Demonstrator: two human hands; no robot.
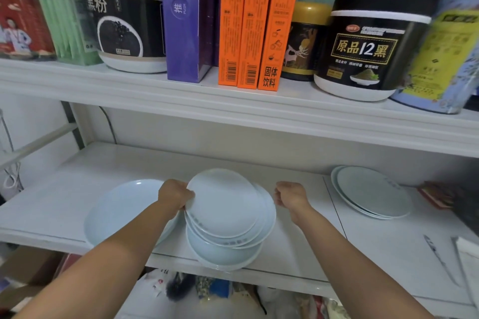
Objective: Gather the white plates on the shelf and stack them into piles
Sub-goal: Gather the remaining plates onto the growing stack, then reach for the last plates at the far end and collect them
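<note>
A pile of several white plates stands at the front edge of the lower shelf, its upper plates slid a little out of line. My left hand grips the left rim of the top plate. My right hand hovers just right of the pile with fingers curled, apart from the plates and holding nothing. A large white plate lies flat to the left, partly hidden under my left forearm. Two more white plates lie stacked at the right of the shelf.
The upper shelf overhangs the plates and carries black jars, orange boxes and a purple box. A dark red object sits at the far right. Bags and clutter lie below the shelf.
</note>
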